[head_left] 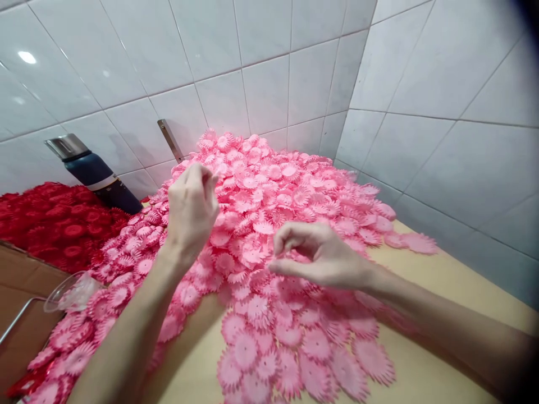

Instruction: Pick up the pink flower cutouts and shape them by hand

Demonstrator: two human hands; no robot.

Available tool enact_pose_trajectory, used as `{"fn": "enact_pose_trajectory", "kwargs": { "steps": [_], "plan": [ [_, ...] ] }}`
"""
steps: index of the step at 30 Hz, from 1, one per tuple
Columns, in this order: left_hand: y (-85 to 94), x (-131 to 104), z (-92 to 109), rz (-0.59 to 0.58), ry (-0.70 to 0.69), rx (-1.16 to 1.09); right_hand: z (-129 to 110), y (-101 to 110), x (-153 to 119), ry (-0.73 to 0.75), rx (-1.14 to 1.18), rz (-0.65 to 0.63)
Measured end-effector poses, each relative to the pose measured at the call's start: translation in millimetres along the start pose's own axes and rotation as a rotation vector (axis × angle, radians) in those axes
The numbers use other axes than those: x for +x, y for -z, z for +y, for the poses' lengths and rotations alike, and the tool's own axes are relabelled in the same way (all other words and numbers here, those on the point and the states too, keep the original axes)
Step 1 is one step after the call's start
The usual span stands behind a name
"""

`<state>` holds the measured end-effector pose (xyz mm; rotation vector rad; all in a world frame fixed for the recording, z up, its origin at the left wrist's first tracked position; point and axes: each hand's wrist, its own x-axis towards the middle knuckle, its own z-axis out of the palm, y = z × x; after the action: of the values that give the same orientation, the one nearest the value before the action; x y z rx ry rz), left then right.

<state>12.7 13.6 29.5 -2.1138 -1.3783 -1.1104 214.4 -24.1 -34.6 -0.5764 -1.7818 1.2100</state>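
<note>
Many pink scalloped discs point(261, 202) lie heaped on a pale yellow tabletop point(197, 348). Over the left part of the heap my left hand point(193, 202) is raised, its fingers curled together and turned away; whatever they hold, if anything, is hidden. My right hand point(318, 252) hovers above the middle of the heap, palm facing left. Its thumb and curled index finger are apart, and nothing is visible between them.
A dark blue bottle point(101, 177) with a silver cap leans at the left, beside a pile of red discs point(63, 224). Nearer are a cardboard box point(25, 303) and a clear plastic cup point(73, 292). Tiled walls point(269, 84) stand behind and right; a metal strip point(169, 140) rests there.
</note>
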Motion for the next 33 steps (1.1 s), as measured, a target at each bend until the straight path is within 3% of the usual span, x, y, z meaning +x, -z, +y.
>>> {"fn": "enact_pose_trajectory", "kwargs": {
  "steps": [5,11,14,17,21,25,33],
  "plan": [
    [10.6,4.5,-23.7,-0.285,0.077,-0.075,8.7,-0.3,1.0,-0.041,0.028,0.039],
    [14.9,-0.8,-10.3,-0.419,0.005,-0.193,4.8,4.0,5.9,-0.117,0.002,0.092],
    [16.0,-2.3,-3.8,-0.477,0.016,-0.277,0.4,11.1,16.9,-0.143,-0.086,0.033],
    [16.9,-3.3,-0.2,-0.531,0.029,-0.349,0.8,22.6,35.8,-0.137,-0.153,-0.062],
    [17.8,-4.9,-0.9,-0.683,0.038,-0.45,6.8,31.9,59.9,-0.077,-0.076,-0.062],
    [15.0,-6.4,-3.6,-0.819,0.064,-0.542,11.2,27.6,66.6,-0.039,-0.128,-0.06],
    [2.2,-6.7,-1.3,-0.741,0.135,-0.666,18.8,16.0,64.1,0.007,-0.025,0.057]
  ]
}}
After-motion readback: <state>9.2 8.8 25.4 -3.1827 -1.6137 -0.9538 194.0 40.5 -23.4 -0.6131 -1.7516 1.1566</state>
